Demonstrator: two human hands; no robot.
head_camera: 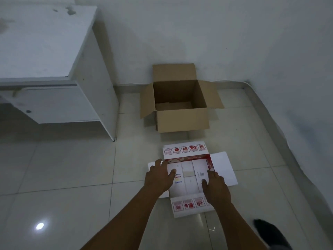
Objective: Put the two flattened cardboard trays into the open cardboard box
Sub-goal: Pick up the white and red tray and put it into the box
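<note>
A flattened white cardboard tray (188, 175) with red printed symbols lies on the tiled floor, its flaps spread out on all sides. Whether a second tray lies under it I cannot tell. My left hand (158, 175) rests with spread fingers on the tray's left part. My right hand (215, 188) lies flat on its right part. Neither hand grips anything. Beyond the tray stands the brown cardboard box (182, 120), its flaps open and its inside bare.
A white desk (54, 51) stands at the left, its side panel reaching the floor. White walls close the corner behind and right of the box. A dark shoe (270, 233) shows at bottom right.
</note>
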